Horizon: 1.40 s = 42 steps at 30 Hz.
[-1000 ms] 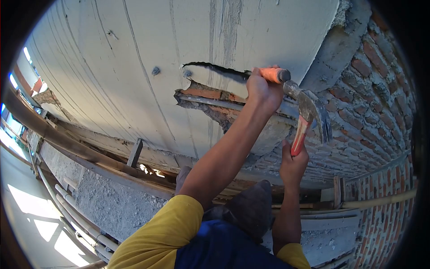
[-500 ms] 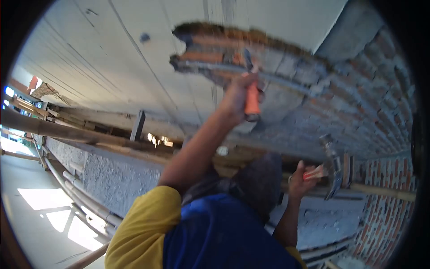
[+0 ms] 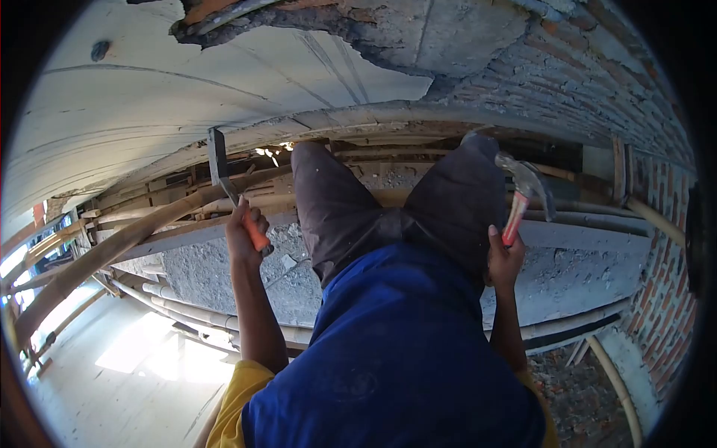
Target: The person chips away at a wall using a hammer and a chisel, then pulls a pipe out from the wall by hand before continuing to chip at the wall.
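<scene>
Left hand (image 3: 243, 233): closed around the handle of the chisel, out to the left of the body, clear of the plaster.
Chisel (image 3: 258, 234): orange handle in the left hand, capped butt low and to the right, blade slanting up and left; its upper end meets the foot of the wood upright (image 3: 217, 155) in the view, and whether they touch I cannot tell.
Right hand (image 3: 506, 260): closed on the lower part of the hammer's grip, the thumb lying up along it, beside the thigh.
Hammer (image 3: 532, 183): held head up, red and pale handle, curved claw to the right, striking face to the left near the knee.
Legs (image 3: 334, 203): in dark trousers, knees spread, between the two tools.
Shirt (image 3: 396, 336): blue front, yellow sleeves.
Ledge (image 3: 198, 261): grey and gritty, below and around the legs, with small bits of debris.
Bamboo pole (image 3: 127, 250): thick, running aslant at the left, with more poles and planks behind.
Plaster (image 3: 149, 104): pale, streaked with dark lines, ragged at its broken edge.
Masonry (image 3: 455, 45): rough and grey, bared past that edge.
Brick wall (image 3: 661, 299): at the far right.
Floor (image 3: 97, 396): lower left, pale, with bright sun patches.
</scene>
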Available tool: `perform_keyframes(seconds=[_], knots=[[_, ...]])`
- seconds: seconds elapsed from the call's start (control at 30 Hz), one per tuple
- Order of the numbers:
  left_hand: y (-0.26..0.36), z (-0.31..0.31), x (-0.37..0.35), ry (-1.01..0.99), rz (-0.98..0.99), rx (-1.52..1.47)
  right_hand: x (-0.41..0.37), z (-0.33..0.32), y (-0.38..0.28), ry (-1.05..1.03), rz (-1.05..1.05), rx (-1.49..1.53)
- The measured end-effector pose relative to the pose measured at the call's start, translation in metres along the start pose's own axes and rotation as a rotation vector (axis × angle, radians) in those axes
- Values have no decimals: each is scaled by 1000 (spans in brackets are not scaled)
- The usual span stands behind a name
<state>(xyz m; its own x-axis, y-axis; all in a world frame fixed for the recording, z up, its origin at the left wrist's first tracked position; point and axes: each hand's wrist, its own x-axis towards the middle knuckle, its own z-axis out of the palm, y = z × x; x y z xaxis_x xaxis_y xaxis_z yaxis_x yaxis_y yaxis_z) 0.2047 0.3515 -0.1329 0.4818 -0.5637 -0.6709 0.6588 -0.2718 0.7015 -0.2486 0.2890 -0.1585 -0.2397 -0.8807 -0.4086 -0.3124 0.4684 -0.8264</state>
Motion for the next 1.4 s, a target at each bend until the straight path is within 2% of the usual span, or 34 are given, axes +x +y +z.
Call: perform_keyframes(seconds=[0.17,0.6,0.7,0.83,1.13,1.4], knots=[[-10,-3,-11,33,-40,1,6,11,22,-93,-68,-146],[-33,15,-2,-24,-128,126,33,19,35,-73,-7,-275],[-41,19,0,-37,-176,178,34,24,23,-32,-123,-354],[-52,31,3,-11,-225,288,45,24,31,-61,-140,-418],[-63,62,-2,-184,-251,147,48,29,20,-79,-143,-459],[-66,59,1,-181,-259,174,48,30,18,-70,-99,-442]])
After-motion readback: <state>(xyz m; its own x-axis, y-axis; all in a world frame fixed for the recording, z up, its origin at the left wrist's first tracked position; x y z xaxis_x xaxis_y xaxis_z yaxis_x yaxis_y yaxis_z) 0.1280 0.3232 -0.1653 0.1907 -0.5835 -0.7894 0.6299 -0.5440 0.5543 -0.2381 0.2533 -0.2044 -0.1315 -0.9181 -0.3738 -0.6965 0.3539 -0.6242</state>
